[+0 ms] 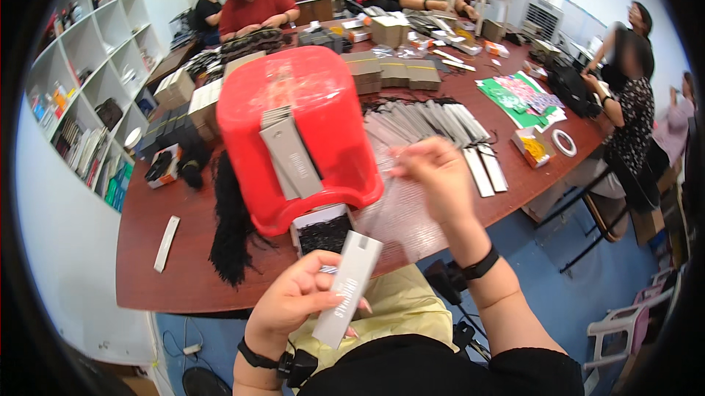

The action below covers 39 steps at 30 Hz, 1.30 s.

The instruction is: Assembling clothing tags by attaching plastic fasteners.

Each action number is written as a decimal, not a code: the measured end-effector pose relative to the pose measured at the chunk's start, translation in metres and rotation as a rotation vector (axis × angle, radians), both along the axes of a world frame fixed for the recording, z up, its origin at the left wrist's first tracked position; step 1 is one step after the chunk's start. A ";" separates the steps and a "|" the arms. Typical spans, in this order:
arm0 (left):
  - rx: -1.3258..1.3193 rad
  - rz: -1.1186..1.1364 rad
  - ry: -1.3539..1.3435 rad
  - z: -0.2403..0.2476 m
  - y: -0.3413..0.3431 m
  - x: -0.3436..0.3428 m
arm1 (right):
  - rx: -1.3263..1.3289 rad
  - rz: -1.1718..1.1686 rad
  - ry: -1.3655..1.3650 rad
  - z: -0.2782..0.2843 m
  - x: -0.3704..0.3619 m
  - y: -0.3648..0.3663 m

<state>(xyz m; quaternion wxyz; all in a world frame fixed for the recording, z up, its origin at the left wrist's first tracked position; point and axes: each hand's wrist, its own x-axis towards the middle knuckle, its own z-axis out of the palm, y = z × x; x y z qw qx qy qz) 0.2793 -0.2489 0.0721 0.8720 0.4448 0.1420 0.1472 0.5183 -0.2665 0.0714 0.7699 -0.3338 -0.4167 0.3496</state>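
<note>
My left hand (294, 299) grips a long grey card tag (348, 289) with pale lettering and a small slot near its upper end. Raised over the table to the right, my right hand (439, 179) has its thumb and forefinger pinched together; motion blur hides what lies between them. Just beyond the tag is a small white box (297, 238) of short black strings (327, 233). Behind it stands an upturned red plastic stool (246, 131), carrying a stack of similar grey tags (292, 157). A thick bundle of black cords (229, 231) lies to its left.
Grey tags with black strings (429, 120) lie fanned out beyond my right hand. Two white strips (485, 170), an orange-and-white box (530, 148) and a tape roll (564, 142) are at right. One strip (167, 244) lies left. Several people sit around the table.
</note>
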 end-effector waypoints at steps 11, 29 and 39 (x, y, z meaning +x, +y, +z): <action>0.212 0.500 -0.066 -0.016 -0.007 0.051 | -0.476 0.140 -0.587 -0.033 -0.051 -0.068; 0.405 0.501 0.194 -0.037 -0.006 0.019 | -0.963 -1.039 -1.232 -0.102 0.133 -0.062; 0.361 0.527 0.226 -0.036 -0.005 0.007 | -1.224 -0.818 -1.024 -0.094 0.160 -0.077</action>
